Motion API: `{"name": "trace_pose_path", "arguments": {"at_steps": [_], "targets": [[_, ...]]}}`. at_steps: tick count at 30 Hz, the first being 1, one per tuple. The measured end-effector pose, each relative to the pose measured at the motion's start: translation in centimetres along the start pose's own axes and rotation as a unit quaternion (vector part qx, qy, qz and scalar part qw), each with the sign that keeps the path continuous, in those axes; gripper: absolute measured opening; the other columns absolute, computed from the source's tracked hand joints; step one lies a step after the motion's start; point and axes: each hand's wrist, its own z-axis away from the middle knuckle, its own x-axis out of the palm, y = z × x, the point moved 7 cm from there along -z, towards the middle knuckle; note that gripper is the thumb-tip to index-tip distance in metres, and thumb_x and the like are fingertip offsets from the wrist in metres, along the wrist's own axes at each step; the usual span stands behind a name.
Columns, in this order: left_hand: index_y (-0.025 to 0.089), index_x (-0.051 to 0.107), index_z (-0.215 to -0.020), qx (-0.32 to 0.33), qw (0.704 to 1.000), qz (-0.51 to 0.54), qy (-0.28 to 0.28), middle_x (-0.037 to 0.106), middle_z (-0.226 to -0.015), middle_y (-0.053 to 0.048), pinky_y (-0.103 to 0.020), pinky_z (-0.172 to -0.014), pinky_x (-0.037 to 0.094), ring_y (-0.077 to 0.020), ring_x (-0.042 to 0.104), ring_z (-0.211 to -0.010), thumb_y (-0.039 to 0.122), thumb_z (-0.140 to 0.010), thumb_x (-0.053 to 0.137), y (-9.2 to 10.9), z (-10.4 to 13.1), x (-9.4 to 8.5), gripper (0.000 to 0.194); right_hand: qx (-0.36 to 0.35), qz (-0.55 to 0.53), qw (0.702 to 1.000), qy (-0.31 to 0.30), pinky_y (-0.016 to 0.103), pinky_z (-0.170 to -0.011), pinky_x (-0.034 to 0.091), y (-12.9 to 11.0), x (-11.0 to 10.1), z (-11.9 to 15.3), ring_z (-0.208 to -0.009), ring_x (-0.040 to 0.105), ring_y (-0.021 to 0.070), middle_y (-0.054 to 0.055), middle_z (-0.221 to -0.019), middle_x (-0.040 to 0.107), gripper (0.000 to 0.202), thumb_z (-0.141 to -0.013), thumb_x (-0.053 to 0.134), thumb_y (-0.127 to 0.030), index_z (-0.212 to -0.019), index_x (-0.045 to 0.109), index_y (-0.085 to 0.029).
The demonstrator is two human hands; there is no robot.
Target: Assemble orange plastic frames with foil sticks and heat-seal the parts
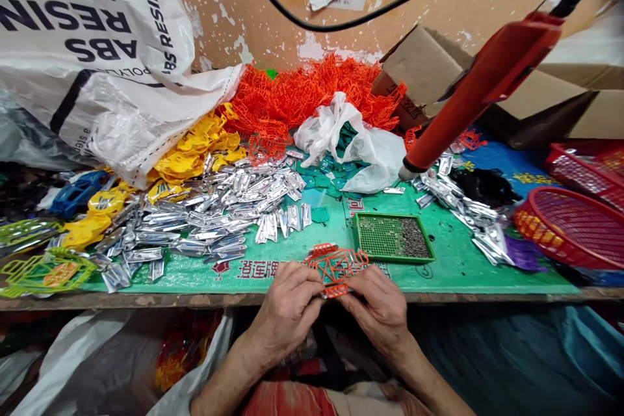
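Near the table's front edge, my left hand point(293, 296) and my right hand point(377, 302) are closed on opposite sides of an orange plastic lattice frame point(336, 263). Fingertips and thumbs pinch its near corners; part of its near edge is hidden by them. Just beyond my right hand lies a green tray point(358, 234) with a grid floor and many small dark metal pieces point(413, 237) heaped at its right side. Silvery chromed plastic parts point(219, 208) are piled ahead and to the left of my left hand.
A red power screwdriver point(468, 91) hangs at the right. At the back lie orange frames point(316, 91) and a white plastic bag point(375, 149) with green parts. Yellow parts point(195, 149) spill from a large white sack point(97, 32). Cardboard boxes point(541, 94) and a red basket point(531, 214) stand right.
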Motion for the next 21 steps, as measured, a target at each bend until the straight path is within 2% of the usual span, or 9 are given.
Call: {"name": "trace_pose_path", "arguments": {"at_steps": [4,8,12,16,21], "targets": [[0.016,0.063,-0.09,0.018,0.999,-0.038,-0.001,0.07,-0.089,-0.006,-0.038,-0.077,0.044,-0.0205,0.059,-0.083,0.007,-0.087,0.057,1.3,-0.4,-0.4,0.012,-0.016,-0.013,1.0,0.018,0.03,-0.059,0.042,0.0,-0.3,0.4,-0.063,0.054,0.0164,0.002,-0.07,0.065,0.003,-0.092,0.064,-0.021,-0.093,0.067,-0.018],[0.016,0.063,-0.09,0.028,0.997,-0.062,-0.028,0.07,-0.088,-0.006,-0.039,-0.077,0.042,-0.0212,0.057,-0.083,0.008,-0.089,0.053,2.1,-1.1,-0.5,0.013,-0.015,-0.025,0.999,0.042,0.03,-0.058,0.044,0.1,-0.7,0.6,-0.062,0.055,0.0165,0.002,-0.07,0.065,0.006,-0.09,0.065,-0.02,-0.095,0.067,-0.02],[0.015,0.064,-0.09,0.024,0.995,-0.082,-0.058,0.07,-0.088,-0.007,-0.039,-0.073,0.041,-0.0219,0.055,-0.081,0.01,-0.091,0.052,2.3,-1.5,-0.3,0.013,-0.016,-0.032,0.998,0.049,0.031,-0.059,0.046,0.1,-0.8,0.6,-0.062,0.057,0.0169,0.002,-0.072,0.067,0.008,-0.089,0.066,-0.019,-0.097,0.066,-0.021],[0.014,0.064,-0.092,0.032,0.994,-0.082,-0.061,0.07,-0.089,-0.007,-0.038,-0.072,0.039,-0.0218,0.054,-0.081,0.012,-0.092,0.051,2.3,-1.6,-0.3,0.014,-0.019,-0.028,0.999,0.038,0.032,-0.06,0.045,-0.2,-0.7,0.3,-0.062,0.056,0.0164,0.003,-0.073,0.068,0.005,-0.091,0.065,-0.019,-0.096,0.066,-0.019],[0.015,0.064,-0.086,0.006,0.994,-0.073,-0.08,0.067,-0.084,-0.006,-0.038,-0.072,0.038,-0.0215,0.053,-0.08,0.011,-0.093,0.049,1.7,-1.5,-0.2,0.017,0.02,-0.02,0.999,0.014,0.03,-0.058,0.041,0.1,-0.2,0.0,-0.064,0.054,0.017,0.002,-0.069,0.063,0.006,-0.092,0.064,-0.023,-0.088,0.067,-0.018]]}}
